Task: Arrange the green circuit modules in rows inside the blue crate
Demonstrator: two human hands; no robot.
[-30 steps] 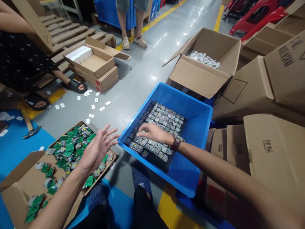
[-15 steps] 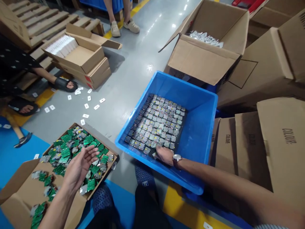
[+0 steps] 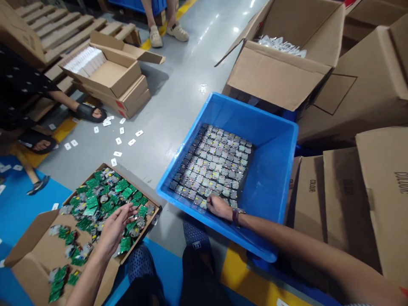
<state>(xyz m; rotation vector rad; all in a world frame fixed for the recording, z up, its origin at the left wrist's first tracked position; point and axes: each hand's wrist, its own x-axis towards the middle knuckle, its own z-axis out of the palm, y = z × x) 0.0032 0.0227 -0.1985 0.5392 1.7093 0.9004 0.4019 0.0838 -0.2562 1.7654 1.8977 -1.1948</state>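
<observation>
My right hand [image 3: 219, 207], wearing a wristwatch [image 3: 237, 216], reaches into a blue plastic bin [image 3: 270, 170]. Its fingers are curled closed at the near end of tightly packed rows of small circuit boards [image 3: 212, 161], grey side up. They seem to be on a board there, mostly hidden by the hand. Over a shallow cardboard box [image 3: 105, 284] at the left, my left hand [image 3: 116, 225] hovers with loosely bent fingers apart, and nothing shows in it. Below it lies a jumbled heap of green circuit boards [image 3: 92, 202] with grey parts.
White tags [image 3: 117, 141] lie scattered on the floor near a hammer [image 3: 38, 185]. Stacked cartons [image 3: 127, 89] stand beside a pallet [image 3: 63, 32]. An open carton [image 3: 280, 76] with white parts is behind the bin; more cartons [image 3: 338, 204] stand right. Two people's feet show at the far left and back.
My left hand has moved right and a little up over the heap, its fingers drawing closer together. My right hand stays at the near row, where a board that showed beside its fingers is now in line.
</observation>
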